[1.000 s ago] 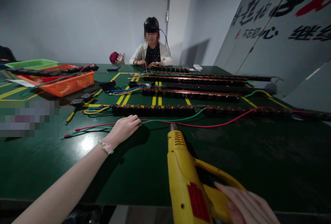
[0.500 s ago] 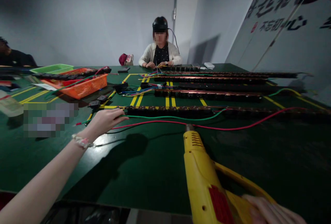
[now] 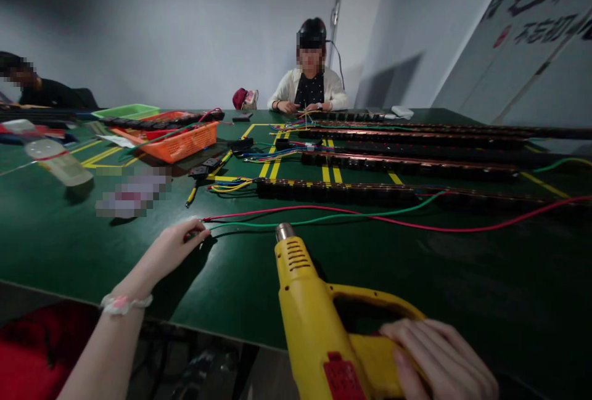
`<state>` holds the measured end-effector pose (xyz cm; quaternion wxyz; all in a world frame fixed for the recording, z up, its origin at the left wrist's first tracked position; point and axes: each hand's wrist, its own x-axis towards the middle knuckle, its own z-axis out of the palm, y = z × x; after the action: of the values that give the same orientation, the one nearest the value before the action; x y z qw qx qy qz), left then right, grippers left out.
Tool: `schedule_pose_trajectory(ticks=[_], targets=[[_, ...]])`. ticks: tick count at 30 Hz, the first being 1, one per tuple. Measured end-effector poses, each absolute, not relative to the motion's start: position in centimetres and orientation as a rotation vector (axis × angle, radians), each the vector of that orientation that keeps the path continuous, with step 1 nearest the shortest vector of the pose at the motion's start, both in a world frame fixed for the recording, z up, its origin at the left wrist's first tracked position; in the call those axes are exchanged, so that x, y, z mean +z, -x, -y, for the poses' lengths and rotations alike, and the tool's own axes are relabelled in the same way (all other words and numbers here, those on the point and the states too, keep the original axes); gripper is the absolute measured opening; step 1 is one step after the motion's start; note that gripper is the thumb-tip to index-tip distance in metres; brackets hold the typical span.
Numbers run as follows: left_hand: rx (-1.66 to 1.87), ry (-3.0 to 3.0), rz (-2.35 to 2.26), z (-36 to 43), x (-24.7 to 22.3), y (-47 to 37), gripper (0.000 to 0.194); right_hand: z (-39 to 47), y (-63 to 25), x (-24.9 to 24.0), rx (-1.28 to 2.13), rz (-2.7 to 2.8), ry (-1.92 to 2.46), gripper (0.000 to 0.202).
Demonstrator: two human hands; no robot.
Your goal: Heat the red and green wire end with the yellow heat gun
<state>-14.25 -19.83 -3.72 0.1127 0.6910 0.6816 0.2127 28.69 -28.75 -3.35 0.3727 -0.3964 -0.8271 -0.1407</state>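
Observation:
My left hand (image 3: pixel 178 246), with a bracelet at the wrist, pinches the end of the green wire (image 3: pixel 259 225) just above the table. The red wire (image 3: pixel 296 208) ends right by the same fingertips; whether they hold it too I cannot tell. My right hand (image 3: pixel 439 351) is wrapped round the handle of a yellow heat gun (image 3: pixel 314 314), whose metal nozzle points away from me, close to the green wire. Behind the wires lies a long dark strip of joined blocks (image 3: pixel 333 191), with short yellow wires at its left end.
More long strips (image 3: pixel 407 164) lie farther back. An orange basket (image 3: pixel 185 143), a green tray (image 3: pixel 134 110), a bottle (image 3: pixel 58 163) and a blurred flat item (image 3: pixel 134 193) are on the left. A person (image 3: pixel 309 79) sits across the table (image 3: pixel 222 301); another is at far left.
My left hand has come down nearer to me, bringing the green wire's end off the strip. The heat gun has moved left, and the view has turned a little left.

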Motion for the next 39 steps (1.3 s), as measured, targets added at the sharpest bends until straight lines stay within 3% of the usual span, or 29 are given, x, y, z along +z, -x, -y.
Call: schedule_pose_trajectory(ticks=[5,10,18,22,27,39], targets=[[0.896,-1.848,-1.977,21.3,-4.2,14.7,0.043,28.3,-25.5,-3.8,-0.242,2.175,0.975,0.016],[0.948,-1.745,-1.951,21.1,-4.7,15.1,0.045,27.6,-24.2,-3.7,-0.134,2.165,1.071,0.021],[1.103,-1.633,-2.092,19.3,-5.9,15.2,0.033,26.8,-24.3,-3.1,-0.299,2.117,1.254,0.028],[1.141,-1.676,-2.221,19.2,-5.8,14.5,0.027,26.9,-23.5,-2.4,-0.24,2.307,1.175,0.048],[1.158,-1.685,-2.262,19.5,-5.9,14.3,0.025,27.0,-21.9,-2.8,-0.292,2.359,1.176,0.092],[1.251,-1.571,-1.989,19.7,-5.9,15.4,0.036,28.3,-16.6,-3.5,-0.05,2.261,1.139,0.091]])
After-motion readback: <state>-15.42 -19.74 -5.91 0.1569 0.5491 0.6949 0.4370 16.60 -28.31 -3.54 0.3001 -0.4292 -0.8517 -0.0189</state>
